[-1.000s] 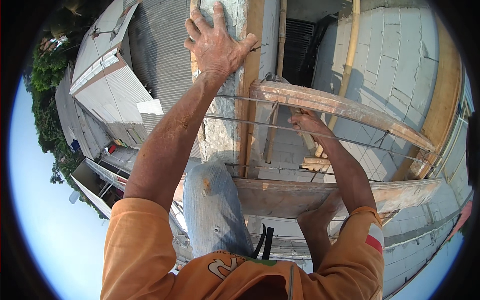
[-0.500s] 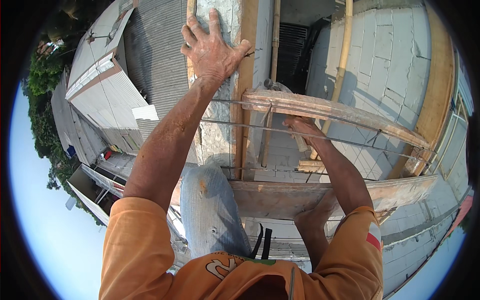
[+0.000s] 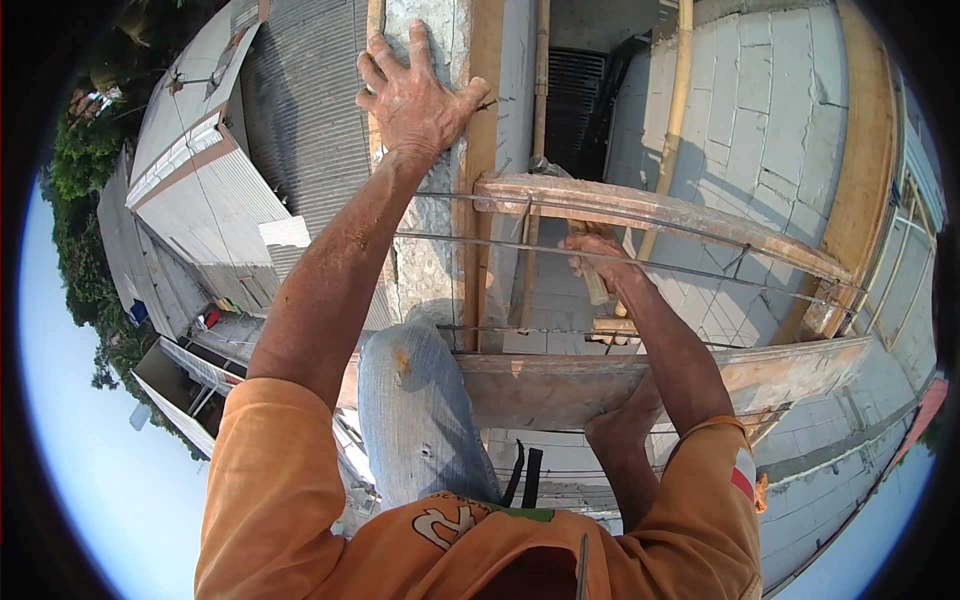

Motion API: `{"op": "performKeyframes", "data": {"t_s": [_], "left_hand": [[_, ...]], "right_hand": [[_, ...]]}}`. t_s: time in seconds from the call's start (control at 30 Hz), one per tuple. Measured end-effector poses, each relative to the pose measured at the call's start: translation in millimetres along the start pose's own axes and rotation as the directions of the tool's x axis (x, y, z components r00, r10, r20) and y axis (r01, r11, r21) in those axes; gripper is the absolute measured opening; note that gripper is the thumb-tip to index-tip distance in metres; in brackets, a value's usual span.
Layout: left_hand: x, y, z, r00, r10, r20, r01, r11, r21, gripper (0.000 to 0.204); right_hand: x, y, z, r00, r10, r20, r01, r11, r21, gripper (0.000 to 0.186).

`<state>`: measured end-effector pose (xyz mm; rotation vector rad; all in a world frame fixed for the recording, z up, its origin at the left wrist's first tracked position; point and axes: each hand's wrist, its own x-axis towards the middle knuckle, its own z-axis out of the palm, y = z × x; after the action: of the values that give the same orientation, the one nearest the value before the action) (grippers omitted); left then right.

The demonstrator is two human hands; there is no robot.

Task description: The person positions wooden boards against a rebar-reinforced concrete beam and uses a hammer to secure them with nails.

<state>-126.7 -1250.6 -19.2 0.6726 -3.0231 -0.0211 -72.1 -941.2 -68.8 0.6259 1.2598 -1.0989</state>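
My left hand (image 3: 420, 108) lies spread on the rough concrete top of a long beam (image 3: 425, 280), its thumb beside a timber board (image 3: 482, 135) along the beam. My right hand (image 3: 600, 255) grips the pale wooden handle (image 3: 594, 283) of what looks like a hammer, beneath a weathered crosswise plank (image 3: 680, 210). A metal tool head (image 3: 540, 165) shows just beyond that plank, partly hidden. Thin steel bars (image 3: 700, 268) run across above my right hand.
My left knee rests by the beam, my bare foot on a lower board (image 3: 525, 390). Bamboo poles (image 3: 671, 120) stand over a grey block surface (image 3: 760, 120) beside a dark opening (image 3: 580, 90). Corrugated roofs (image 3: 300, 110) lie below at left; more timber (image 3: 850, 190) edges the right.
The scene has shifted slightly leftward in the view. My left hand stays spread on the beam, and my right hand keeps hold of the wooden handle under the plank.
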Motion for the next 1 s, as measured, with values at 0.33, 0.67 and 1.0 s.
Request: {"op": "performKeyframes", "data": {"t_s": [0.33,0.67,1.0], "left_hand": [[1,0,-3,1.0,0.0,0.021,0.001,0.999,-0.032,0.101],[2,0,-3,1.0,0.006,0.004,-0.006,1.0,-0.028,0.1],[2,4,-5,0.998,-0.048,0.049,0.048,0.999,0.01,0.103]], "right_hand": [[-11,-4,4,0.997,-0.056,-0.062,0.057,0.998,0.008,0.035],[-28,-8,18,0.982,-0.186,0.039,0.186,0.982,-0.014,0.025],[-78,11,27,0.965,-0.065,-0.254,0.041,0.994,-0.098,0.026]]}}
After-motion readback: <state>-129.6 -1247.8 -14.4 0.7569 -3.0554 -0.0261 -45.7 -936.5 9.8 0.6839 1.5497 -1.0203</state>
